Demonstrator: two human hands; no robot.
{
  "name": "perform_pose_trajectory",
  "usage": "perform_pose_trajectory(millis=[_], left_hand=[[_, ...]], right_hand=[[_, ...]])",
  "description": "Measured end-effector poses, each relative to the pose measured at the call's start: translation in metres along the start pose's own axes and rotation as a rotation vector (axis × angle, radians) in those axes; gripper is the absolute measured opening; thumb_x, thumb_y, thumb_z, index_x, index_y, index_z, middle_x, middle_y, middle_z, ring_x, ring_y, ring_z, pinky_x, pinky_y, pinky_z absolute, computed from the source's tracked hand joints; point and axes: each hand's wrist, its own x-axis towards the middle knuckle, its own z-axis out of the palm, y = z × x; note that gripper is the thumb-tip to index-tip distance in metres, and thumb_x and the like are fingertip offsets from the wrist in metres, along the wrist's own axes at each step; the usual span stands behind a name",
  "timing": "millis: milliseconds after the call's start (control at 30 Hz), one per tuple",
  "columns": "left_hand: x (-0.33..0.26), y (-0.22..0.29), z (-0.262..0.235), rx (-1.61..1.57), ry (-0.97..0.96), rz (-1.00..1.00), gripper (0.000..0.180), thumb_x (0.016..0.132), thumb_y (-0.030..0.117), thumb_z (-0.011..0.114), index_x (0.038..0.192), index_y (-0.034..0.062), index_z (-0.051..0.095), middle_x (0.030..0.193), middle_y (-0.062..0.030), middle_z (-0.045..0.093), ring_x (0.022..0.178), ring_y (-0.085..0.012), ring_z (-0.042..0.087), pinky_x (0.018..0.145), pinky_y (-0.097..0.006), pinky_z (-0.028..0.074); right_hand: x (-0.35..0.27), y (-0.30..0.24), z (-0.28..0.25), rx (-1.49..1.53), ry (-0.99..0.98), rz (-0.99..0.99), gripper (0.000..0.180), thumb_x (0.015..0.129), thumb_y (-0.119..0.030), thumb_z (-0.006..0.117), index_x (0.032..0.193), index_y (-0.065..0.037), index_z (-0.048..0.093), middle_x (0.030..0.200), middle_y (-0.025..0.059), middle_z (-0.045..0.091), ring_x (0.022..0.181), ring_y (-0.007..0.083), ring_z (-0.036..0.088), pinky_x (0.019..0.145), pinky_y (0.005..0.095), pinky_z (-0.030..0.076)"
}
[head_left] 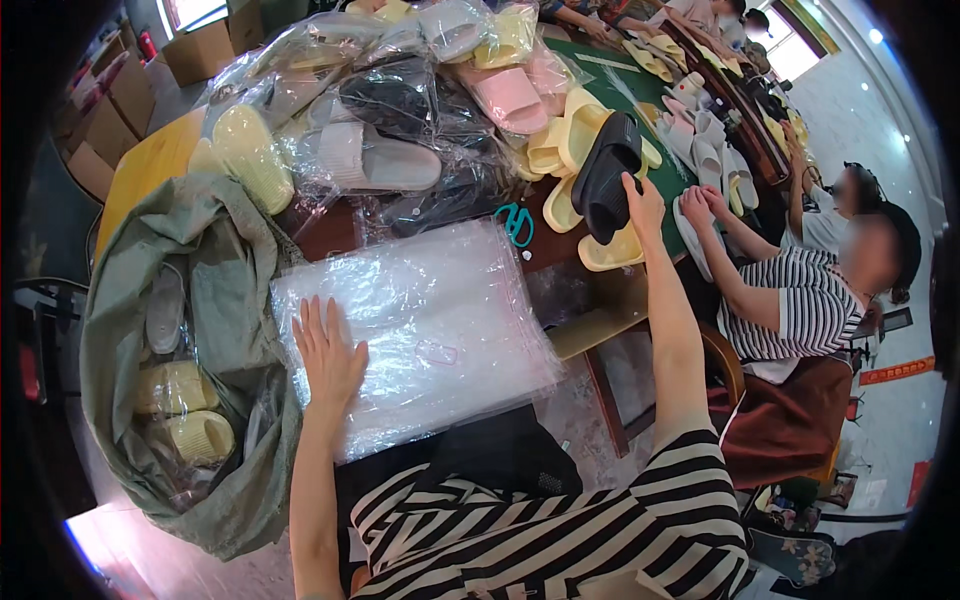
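Observation:
My left hand (328,352) lies flat, fingers spread, on the left part of a stack of clear plastic bags (430,330) in front of me. Out to the right, my right arm is stretched forward, and my right hand (645,205) grips a black slide sandal (606,175) near its side. Whether a second black slide is held with it, I cannot tell. Beneath and around it are loose yellow slides (585,130), one of them (612,250) at the table's near edge. Teal-handled scissors (515,225) rest just beyond the bag stack.
A heap of bagged slides (380,160) covers the table's far left. At my left, a green cloth sack (150,230) holds bagged yellow and grey slides. Co-workers sit along the right, the nearest in a striped shirt (790,300). Cardboard boxes (200,55) stand at the back left.

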Motion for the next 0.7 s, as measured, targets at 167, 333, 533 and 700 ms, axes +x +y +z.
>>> perform_pose_trajectory(millis=[167, 333, 533, 700], left_hand=[[0.0, -0.002, 0.002, 0.035, -0.061, -0.041, 0.092, 0.079, 0.032, 0.069, 0.154, -0.0013, 0.028, 0.162, -0.0261, 0.019, 0.152, -0.0432, 0.013, 0.123, -0.057, 0.004], [0.008, 0.014, -0.009, 0.046, -0.052, 0.013, 0.088, 0.08, 0.028, 0.069, 0.152, -0.0033, 0.03, 0.16, -0.0266, 0.023, 0.15, -0.0436, 0.016, 0.121, -0.058, 0.008], [0.001, 0.007, -0.014, 0.005, 0.05, 0.039, 0.076, 0.079, 0.021, 0.072, 0.141, -0.0084, 0.039, 0.146, -0.0286, 0.036, 0.14, -0.047, 0.03, 0.116, -0.058, 0.024], [0.012, 0.001, -0.015, 0.042, 0.053, 0.054, 0.077, 0.08, 0.024, 0.073, 0.14, -0.0089, 0.039, 0.142, -0.0284, 0.039, 0.14, -0.0473, 0.031, 0.117, -0.056, 0.024]], right_hand=[[0.007, 0.012, 0.009, 0.344, -0.148, 0.152, 0.061, 0.092, -0.057, 0.06, 0.104, 0.003, 0.066, 0.103, 0.0267, 0.067, 0.104, 0.0413, 0.063, 0.088, 0.0432, 0.046], [-0.012, 0.026, 0.015, 0.279, -0.017, 0.139, 0.061, 0.093, -0.055, 0.061, 0.106, 0.004, 0.065, 0.103, 0.0268, 0.067, 0.104, 0.0422, 0.062, 0.091, 0.042, 0.046], [-0.054, 0.009, -0.005, 0.239, 0.19, 0.172, 0.052, 0.096, -0.05, 0.062, 0.1, 0.002, 0.065, 0.091, 0.0173, 0.067, 0.088, 0.0316, 0.064, 0.083, 0.0367, 0.047], [-0.059, 0.029, -0.002, 0.171, 0.211, 0.213, 0.058, 0.096, -0.053, 0.059, 0.107, 0.004, 0.065, 0.107, 0.022, 0.068, 0.105, 0.0393, 0.063, 0.094, 0.0414, 0.046]])
